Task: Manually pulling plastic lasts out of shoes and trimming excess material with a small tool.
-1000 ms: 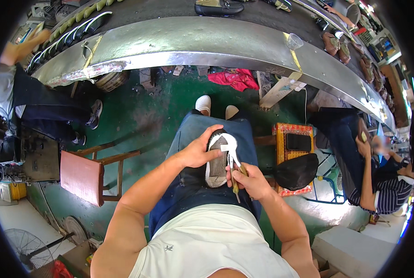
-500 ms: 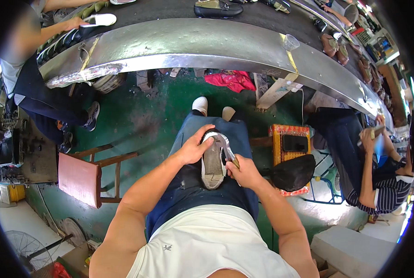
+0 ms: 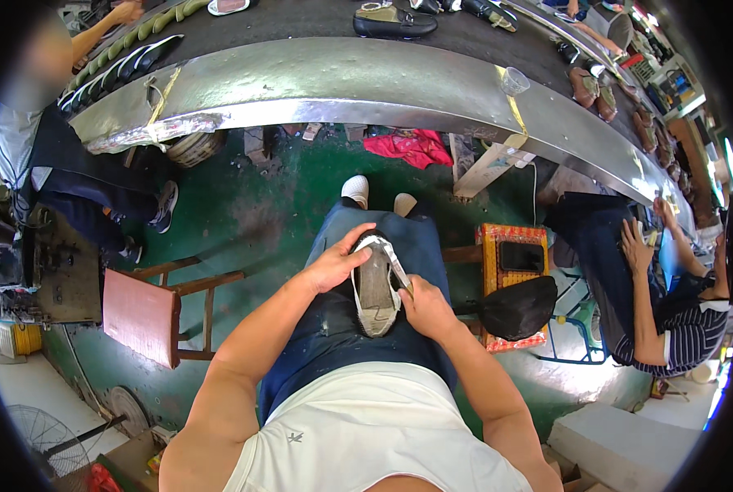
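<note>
A shoe upper point(image 3: 375, 287) with a grey-brown bottom and a pale edge lies on my lap, bottom side up, between my thighs. My left hand point(image 3: 339, 261) is closed around its far left side, with the thumb pressed on the rim near the far end. My right hand point(image 3: 426, 307) grips a pincer-like silver metal tool point(image 3: 396, 266) along the shoe's right side. The tool's head reaches the far right rim, where a white edge shows. Its exact contact with the rim is too small to tell.
A metal-edged conveyor bench point(image 3: 325, 78) with shoes on it curves across ahead. A pink-topped stool point(image 3: 141, 318) stands at left, and an orange-patterned seat point(image 3: 489, 271) bearing a phone point(image 3: 521, 255) and black cloth point(image 3: 518, 307) at right. Co-workers are on both sides.
The tool has straightened along the shoe's right rim, and my right hand has turned slightly. On the bench the shoes have shifted right. The left co-worker's hand has left the white shoe.
</note>
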Action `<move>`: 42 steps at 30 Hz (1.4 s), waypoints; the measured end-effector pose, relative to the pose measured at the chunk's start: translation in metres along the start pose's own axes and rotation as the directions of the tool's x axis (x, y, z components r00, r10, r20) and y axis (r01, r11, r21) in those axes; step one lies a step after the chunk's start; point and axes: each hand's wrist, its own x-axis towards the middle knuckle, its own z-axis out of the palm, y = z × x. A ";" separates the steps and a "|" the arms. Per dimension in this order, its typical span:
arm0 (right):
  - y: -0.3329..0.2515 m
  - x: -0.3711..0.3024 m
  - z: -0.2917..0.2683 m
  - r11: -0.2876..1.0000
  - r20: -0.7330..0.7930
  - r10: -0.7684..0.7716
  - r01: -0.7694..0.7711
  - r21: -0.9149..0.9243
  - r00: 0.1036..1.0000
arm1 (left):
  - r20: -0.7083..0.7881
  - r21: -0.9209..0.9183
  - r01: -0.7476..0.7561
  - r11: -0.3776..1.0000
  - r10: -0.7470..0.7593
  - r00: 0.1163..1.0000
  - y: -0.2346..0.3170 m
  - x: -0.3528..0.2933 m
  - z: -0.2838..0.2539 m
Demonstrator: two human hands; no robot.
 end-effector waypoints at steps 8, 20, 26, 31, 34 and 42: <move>-0.041 -0.021 -0.040 0.969 0.155 0.022 0.017 -0.246 0.988 | -0.256 0.011 -0.040 0.999 0.041 0.966 0.002 -0.002 0.035; -0.044 -0.055 -0.080 0.933 0.275 0.183 -0.255 0.255 0.944 | 0.056 0.319 -0.235 0.918 0.229 0.972 0.022 -0.031 0.042; -0.054 -0.045 -0.068 0.988 0.200 0.066 -0.092 0.124 0.978 | 0.082 0.474 -0.223 0.852 0.210 0.974 0.019 -0.018 0.040; -0.047 -0.034 -0.058 0.999 0.128 0.035 -0.040 0.036 0.991 | 0.025 0.518 -0.175 0.837 0.190 0.981 0.014 -0.016 0.042; -0.047 -0.024 -0.076 0.624 0.568 0.197 -0.549 0.556 0.799 | 0.016 0.528 -0.183 0.829 0.206 0.978 0.017 -0.017 0.046; -0.034 -0.013 -0.060 0.610 0.503 0.233 -0.528 0.591 0.832 | -0.053 0.551 -0.144 0.822 0.207 0.977 0.005 0.002 0.042</move>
